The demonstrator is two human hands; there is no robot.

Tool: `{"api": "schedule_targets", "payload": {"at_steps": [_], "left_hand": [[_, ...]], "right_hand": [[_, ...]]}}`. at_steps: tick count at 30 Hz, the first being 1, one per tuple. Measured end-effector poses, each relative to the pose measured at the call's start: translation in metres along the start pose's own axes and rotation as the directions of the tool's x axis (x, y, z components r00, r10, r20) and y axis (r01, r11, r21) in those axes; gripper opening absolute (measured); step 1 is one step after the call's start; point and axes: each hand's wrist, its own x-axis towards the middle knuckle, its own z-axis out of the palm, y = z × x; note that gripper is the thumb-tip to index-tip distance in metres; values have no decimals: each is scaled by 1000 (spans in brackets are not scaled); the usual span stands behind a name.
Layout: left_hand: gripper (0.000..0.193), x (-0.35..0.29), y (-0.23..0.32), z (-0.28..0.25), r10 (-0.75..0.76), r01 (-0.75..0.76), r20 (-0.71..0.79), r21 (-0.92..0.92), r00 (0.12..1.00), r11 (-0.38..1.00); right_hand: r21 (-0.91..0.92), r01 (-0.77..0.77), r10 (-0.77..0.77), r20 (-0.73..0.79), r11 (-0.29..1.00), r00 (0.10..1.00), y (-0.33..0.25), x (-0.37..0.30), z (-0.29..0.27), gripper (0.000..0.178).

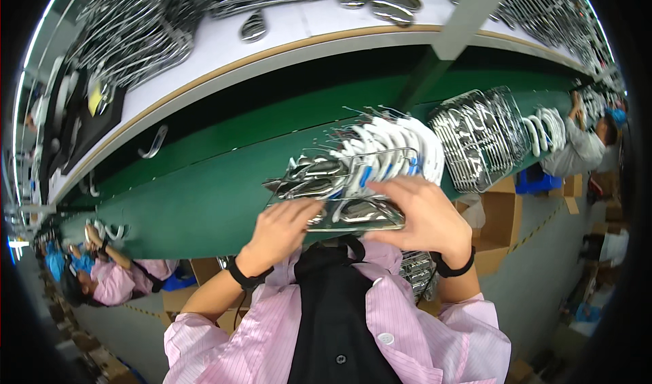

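Observation:
A wire basket (333,228) stands on the green belt right in front of me. Glossy chrome parts (309,180), rounded and mirror-like, lie in and over it, and their kind is unclear. My left hand (285,231) curls over the near left side of the basket, against the chrome parts. My right hand (428,214) clasps its near right side, thumb low and fingers over the top. White curved pieces (401,143) with blue patches and thin metal ends are bunched just beyond, partly behind the basket. The fingertips of both hands are partly hidden.
Right of the white pieces is a wire rack (482,139) full of chrome parts. A raised shelf (285,31) with many chrome pieces runs along the back, carried by a grey post (468,17). Cardboard boxes (499,221) stand below the belt. Co-workers sit at both ends.

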Motion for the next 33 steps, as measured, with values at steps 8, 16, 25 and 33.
{"api": "schedule_targets", "payload": {"at_steps": [8, 16, 25, 33], "left_hand": [[26, -145, -119, 0, -760, 375, 324, -920, 564, -114], [28, -175, -158, 25, -714, 167, 525, -843, 463, -512], [21, -186, -229, 32, -808, 105, 361, -929, 465, -355], [21, -178, -240, 35, -764, 266, 404, -913, 503, -308]], "right_hand": [[941, -162, 485, -2, 296, 875, 82, 66, 183, 38], [817, -148, 45, 208, -558, 977, -17, 128, 279, 63], [914, -120, 711, 379, -387, 592, -6, 107, 346, 36], [905, -220, 303, 338, -363, 891, 8, 75, 349, 40]]}}
